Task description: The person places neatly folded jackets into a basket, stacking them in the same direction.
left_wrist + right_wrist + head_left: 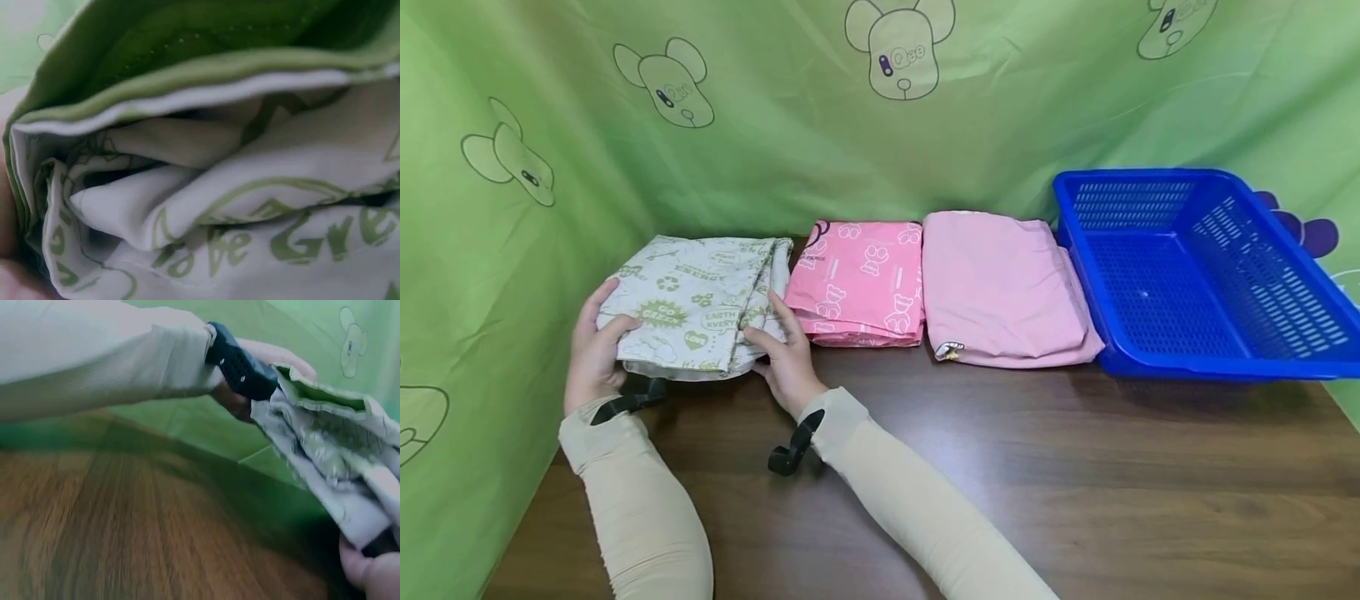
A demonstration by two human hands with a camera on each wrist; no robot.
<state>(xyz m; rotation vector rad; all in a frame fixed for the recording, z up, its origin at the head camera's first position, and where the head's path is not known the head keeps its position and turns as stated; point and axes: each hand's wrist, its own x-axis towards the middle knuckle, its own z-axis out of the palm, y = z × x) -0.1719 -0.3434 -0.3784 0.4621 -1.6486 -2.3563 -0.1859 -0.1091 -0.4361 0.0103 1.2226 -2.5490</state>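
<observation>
A folded white cloth with green print [688,300] is held between my two hands at the left of the table. My left hand [595,342] grips its left side, thumb on top. On the right side my right hand [786,354] holds it, thumb on top and other fingers partly hidden. In the left wrist view the cloth's stacked layers [250,219] fill the picture. The right wrist view shows the cloth [337,469] with its near edge raised off the table. A folded pink printed cloth [865,279] lies right beside it.
A plain pink folded cloth [1000,287] lies further right, against a blue plastic basket [1210,367]. A green curtain with bear-head prints [775,150] hangs behind and at the left. All stand on a brown wooden table [1000,450].
</observation>
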